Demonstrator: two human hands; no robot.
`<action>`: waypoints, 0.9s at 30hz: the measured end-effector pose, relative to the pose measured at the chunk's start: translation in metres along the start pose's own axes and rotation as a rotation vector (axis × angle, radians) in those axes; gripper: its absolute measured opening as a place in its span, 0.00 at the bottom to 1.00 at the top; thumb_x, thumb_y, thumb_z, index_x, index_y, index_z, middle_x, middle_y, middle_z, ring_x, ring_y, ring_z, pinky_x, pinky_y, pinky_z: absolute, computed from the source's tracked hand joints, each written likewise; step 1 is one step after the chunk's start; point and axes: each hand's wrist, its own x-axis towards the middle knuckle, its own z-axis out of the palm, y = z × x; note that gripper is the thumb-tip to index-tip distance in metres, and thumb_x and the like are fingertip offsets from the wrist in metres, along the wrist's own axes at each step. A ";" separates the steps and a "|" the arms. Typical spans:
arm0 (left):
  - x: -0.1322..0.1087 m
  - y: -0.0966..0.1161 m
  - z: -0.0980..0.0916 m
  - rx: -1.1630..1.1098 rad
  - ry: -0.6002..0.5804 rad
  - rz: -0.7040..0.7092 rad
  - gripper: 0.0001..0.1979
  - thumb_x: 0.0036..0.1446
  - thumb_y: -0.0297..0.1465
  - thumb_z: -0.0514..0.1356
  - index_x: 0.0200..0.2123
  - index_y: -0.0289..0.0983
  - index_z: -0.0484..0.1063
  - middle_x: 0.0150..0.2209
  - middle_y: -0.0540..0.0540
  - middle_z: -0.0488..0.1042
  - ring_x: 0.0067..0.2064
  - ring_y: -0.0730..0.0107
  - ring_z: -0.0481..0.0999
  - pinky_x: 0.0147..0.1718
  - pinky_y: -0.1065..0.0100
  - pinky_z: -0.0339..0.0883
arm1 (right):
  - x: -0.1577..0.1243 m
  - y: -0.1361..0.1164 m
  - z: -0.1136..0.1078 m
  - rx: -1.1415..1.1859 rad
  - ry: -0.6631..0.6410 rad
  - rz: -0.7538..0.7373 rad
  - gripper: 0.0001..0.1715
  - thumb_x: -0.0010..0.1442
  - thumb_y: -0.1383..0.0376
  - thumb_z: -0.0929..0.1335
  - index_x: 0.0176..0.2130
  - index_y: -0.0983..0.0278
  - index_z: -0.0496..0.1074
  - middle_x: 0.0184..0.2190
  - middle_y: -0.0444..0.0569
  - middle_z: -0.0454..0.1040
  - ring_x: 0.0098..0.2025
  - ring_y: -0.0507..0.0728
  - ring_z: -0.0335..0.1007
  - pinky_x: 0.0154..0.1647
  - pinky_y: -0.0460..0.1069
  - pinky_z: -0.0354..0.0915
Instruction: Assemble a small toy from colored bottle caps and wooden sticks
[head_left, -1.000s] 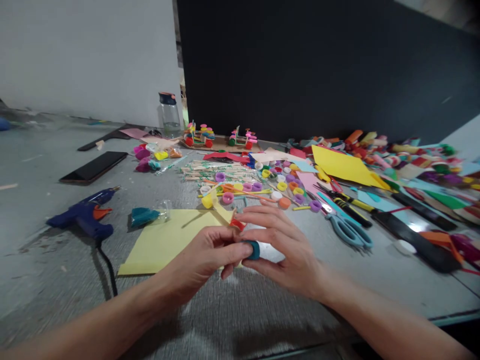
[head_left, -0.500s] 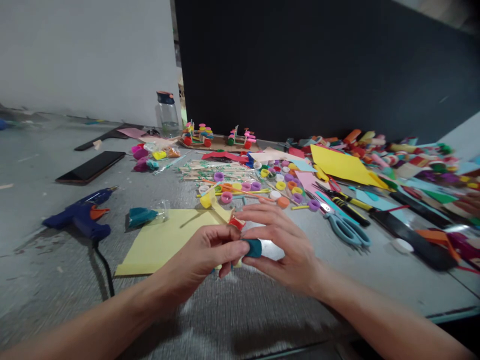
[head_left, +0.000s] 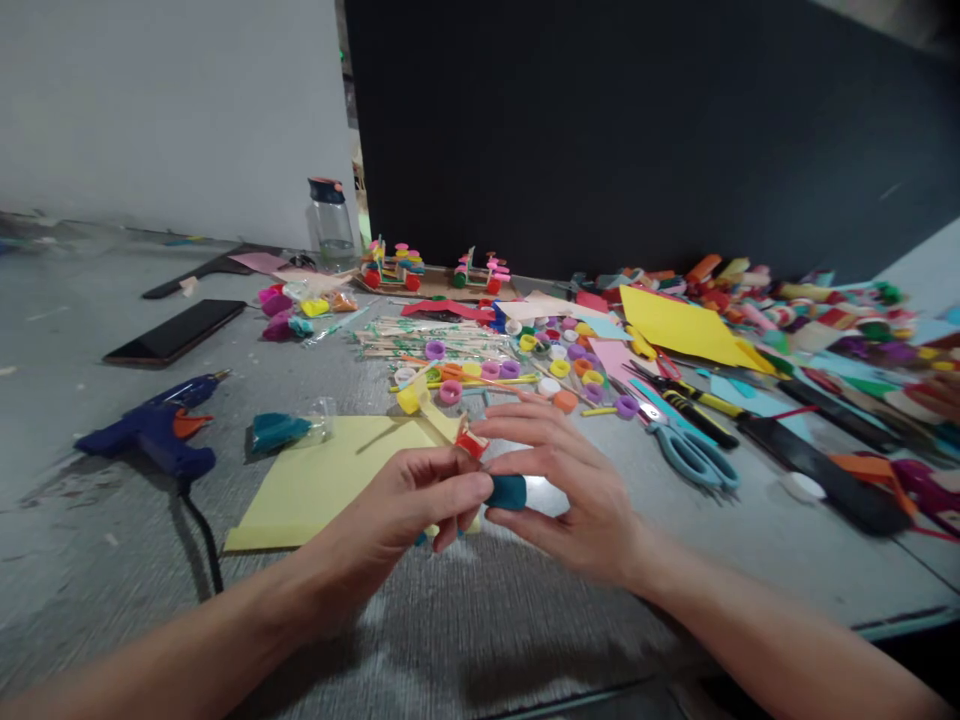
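Note:
A dark teal lump that looks like modelling clay (head_left: 508,491) is held between my hands, above the front edge of a pale yellow paper sheet (head_left: 322,480). My left hand (head_left: 431,495) pinches its left end between thumb and fingers. With fingertips above and thumb below, my right hand (head_left: 570,490) grips the other end. Just beyond the left fingertips is a small red piece (head_left: 472,441), beside a curled yellow strip (head_left: 435,411); my fingers partly hide both. A small bag of teal clay (head_left: 281,430) lies at the sheet's far left corner.
A blue glue gun (head_left: 161,430) and a phone (head_left: 176,330) lie on the left. Bottle caps (head_left: 491,370) and thin sticks (head_left: 420,338) cover the middle. Scissors (head_left: 694,455) lie on the right. Small toy vehicles (head_left: 392,268) and a water bottle (head_left: 330,225) stand at the back.
The view has shifted slightly. Both hands keep their hold on the teal lump with almost no movement; a little more of the red piece shows past the left fingers.

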 end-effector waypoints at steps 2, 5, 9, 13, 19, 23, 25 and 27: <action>0.000 0.000 0.000 0.008 -0.003 -0.007 0.13 0.57 0.38 0.65 0.27 0.35 0.73 0.24 0.53 0.67 0.24 0.78 0.59 0.24 0.71 0.54 | 0.001 0.000 0.000 0.008 0.008 0.008 0.12 0.62 0.64 0.71 0.46 0.60 0.71 0.51 0.53 0.77 0.58 0.61 0.70 0.62 0.64 0.63; 0.002 -0.001 -0.002 0.033 0.021 -0.015 0.14 0.56 0.39 0.66 0.26 0.35 0.73 0.23 0.54 0.65 0.23 0.78 0.59 0.24 0.71 0.52 | 0.002 0.001 0.000 0.040 -0.007 0.020 0.15 0.61 0.62 0.71 0.48 0.61 0.71 0.52 0.54 0.76 0.58 0.61 0.70 0.63 0.65 0.62; 0.002 -0.004 -0.004 0.062 0.042 -0.006 0.15 0.56 0.40 0.66 0.26 0.35 0.72 0.22 0.54 0.65 0.23 0.78 0.59 0.25 0.71 0.52 | 0.001 0.002 0.000 0.045 -0.015 0.017 0.16 0.60 0.63 0.73 0.48 0.61 0.71 0.53 0.54 0.76 0.59 0.62 0.69 0.64 0.66 0.60; 0.002 -0.002 -0.003 0.080 0.039 0.004 0.17 0.56 0.41 0.66 0.24 0.35 0.70 0.22 0.54 0.64 0.24 0.77 0.60 0.25 0.71 0.53 | 0.000 0.002 0.000 0.035 -0.002 0.009 0.14 0.60 0.65 0.73 0.46 0.61 0.71 0.53 0.53 0.76 0.59 0.61 0.69 0.64 0.65 0.60; 0.002 -0.002 -0.003 0.080 0.039 0.009 0.16 0.56 0.41 0.66 0.24 0.35 0.71 0.23 0.54 0.65 0.23 0.78 0.59 0.25 0.71 0.53 | 0.001 0.003 0.000 0.041 -0.010 0.012 0.15 0.61 0.61 0.72 0.48 0.61 0.71 0.53 0.54 0.76 0.59 0.61 0.69 0.64 0.66 0.60; 0.002 -0.003 -0.003 0.104 0.041 0.019 0.15 0.56 0.40 0.65 0.24 0.35 0.72 0.22 0.54 0.65 0.24 0.77 0.59 0.26 0.71 0.53 | 0.000 0.003 0.000 0.046 -0.016 0.007 0.15 0.60 0.63 0.73 0.47 0.62 0.71 0.53 0.54 0.76 0.60 0.62 0.68 0.65 0.66 0.59; 0.002 -0.003 -0.003 0.097 0.043 0.016 0.16 0.56 0.39 0.65 0.24 0.35 0.71 0.22 0.54 0.65 0.24 0.77 0.59 0.26 0.71 0.53 | 0.000 0.003 0.000 0.041 -0.009 0.002 0.14 0.59 0.65 0.73 0.46 0.63 0.72 0.52 0.54 0.76 0.59 0.61 0.68 0.65 0.65 0.59; 0.001 -0.002 -0.002 0.090 0.042 0.017 0.16 0.57 0.40 0.65 0.24 0.36 0.70 0.22 0.55 0.64 0.24 0.77 0.59 0.26 0.71 0.52 | 0.000 0.003 0.000 0.038 0.000 -0.001 0.13 0.59 0.66 0.73 0.45 0.63 0.72 0.52 0.54 0.76 0.59 0.61 0.68 0.64 0.64 0.59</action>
